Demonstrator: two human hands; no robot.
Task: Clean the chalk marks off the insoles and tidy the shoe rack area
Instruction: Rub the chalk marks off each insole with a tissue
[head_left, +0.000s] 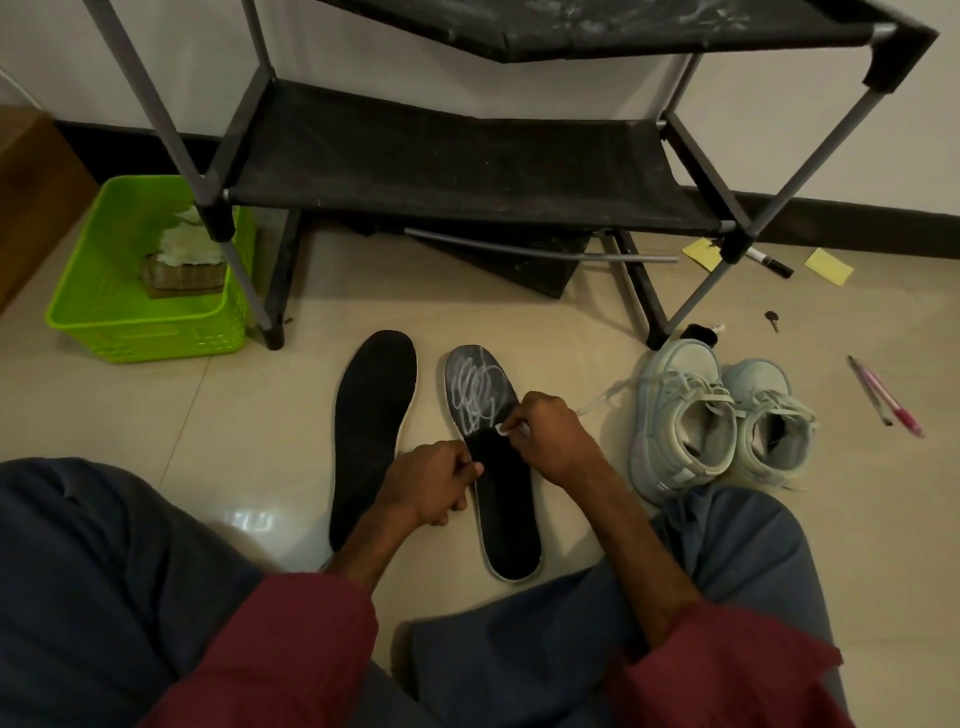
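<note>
Two insoles lie side by side on the floor (249, 415), toes toward the rack (467, 171) at the floor's wall edge: the plain insole (371, 441) on the left and the chalked insole (506, 519) just right of it, a narrow strip of floor between them; white scribble (475, 387) covers the chalked insole's toe half, while its heel half shows dark. The left hand (434, 483) sits at that insole's left rim, fingers curled, thumb pressed on the rim and gripping it; the right hand (553, 441) rests over the insole's middle, fingers together and pinching a white bit (501, 428) against the lower end of the scribble; what the bit is cannot be told. A pair of pale shoes (722, 421) stands just right of the right hand; a green basket (104, 317) with crumpled cloth in it sits by the rack's left leg; yellow notes (828, 266), a marker (771, 262) and pens (883, 397) lie scattered toward the floor's right edge.
</note>
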